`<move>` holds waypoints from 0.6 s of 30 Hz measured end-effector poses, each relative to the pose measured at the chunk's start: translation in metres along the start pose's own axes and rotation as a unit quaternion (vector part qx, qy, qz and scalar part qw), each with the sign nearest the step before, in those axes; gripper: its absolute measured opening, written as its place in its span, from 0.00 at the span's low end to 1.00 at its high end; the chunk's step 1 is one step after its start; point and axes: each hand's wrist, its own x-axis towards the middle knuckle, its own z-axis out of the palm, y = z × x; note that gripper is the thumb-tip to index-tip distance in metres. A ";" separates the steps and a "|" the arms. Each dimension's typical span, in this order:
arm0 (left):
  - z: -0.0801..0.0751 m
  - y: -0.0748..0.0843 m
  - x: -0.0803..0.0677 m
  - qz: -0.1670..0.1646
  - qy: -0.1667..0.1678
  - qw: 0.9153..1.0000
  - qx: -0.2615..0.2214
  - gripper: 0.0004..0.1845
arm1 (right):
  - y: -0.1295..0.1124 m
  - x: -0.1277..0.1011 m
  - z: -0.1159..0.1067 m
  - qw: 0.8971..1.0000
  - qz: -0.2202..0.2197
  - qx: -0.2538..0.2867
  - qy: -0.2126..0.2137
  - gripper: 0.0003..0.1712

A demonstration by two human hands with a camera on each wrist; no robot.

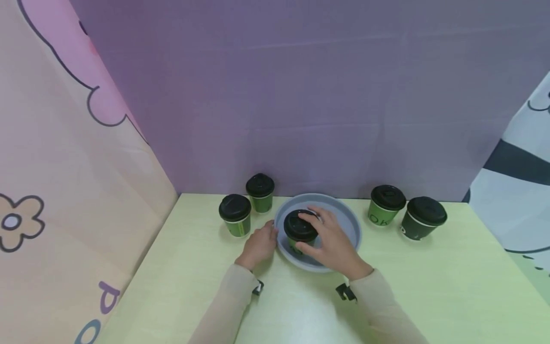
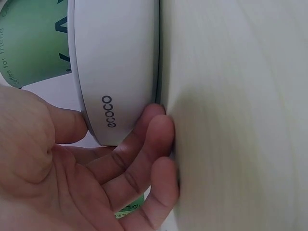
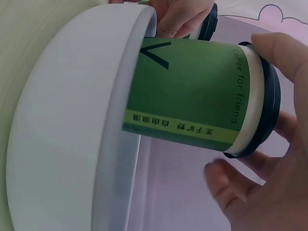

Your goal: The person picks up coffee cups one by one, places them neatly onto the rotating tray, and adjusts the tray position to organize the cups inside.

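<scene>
Right wrist view: your right hand (image 3: 269,159) curls thumb and fingers round the black lid of the green cup (image 3: 192,96), which stands upright on the grey plate (image 3: 62,144). Your left hand (image 2: 91,168) lies with loose, straight fingers (image 2: 154,130) against the plate rim, likely steadying it. Four more lidded cups (image 1: 234,215) flank the plate on the pale green table (image 1: 451,286).
</scene>
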 end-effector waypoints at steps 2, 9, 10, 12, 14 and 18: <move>0.000 0.000 0.000 -0.002 0.000 1.000 0.000 0.27 | 0.000 -0.001 -0.001 1.000 0.002 0.003 -0.007 0.41; 0.001 -0.001 0.000 0.000 0.006 1.000 -0.001 0.26 | 0.000 -0.002 -0.001 1.000 -0.001 0.009 -0.015 0.41; 0.001 -0.001 0.000 -0.001 0.006 1.000 -0.001 0.26 | 0.000 -0.002 -0.001 1.000 -0.003 0.008 -0.014 0.42; 0.002 -0.002 0.000 -0.002 0.007 1.000 -0.001 0.26 | -0.001 -0.002 0.000 1.000 -0.004 0.007 -0.012 0.42; 0.002 -0.002 0.001 0.000 0.007 1.000 -0.001 0.25 | -0.002 -0.001 0.001 1.000 -0.004 0.005 -0.011 0.42; 0.002 -0.002 0.002 0.002 0.011 1.000 0.000 0.25 | -0.004 -0.001 0.003 1.000 0.002 0.003 -0.014 0.42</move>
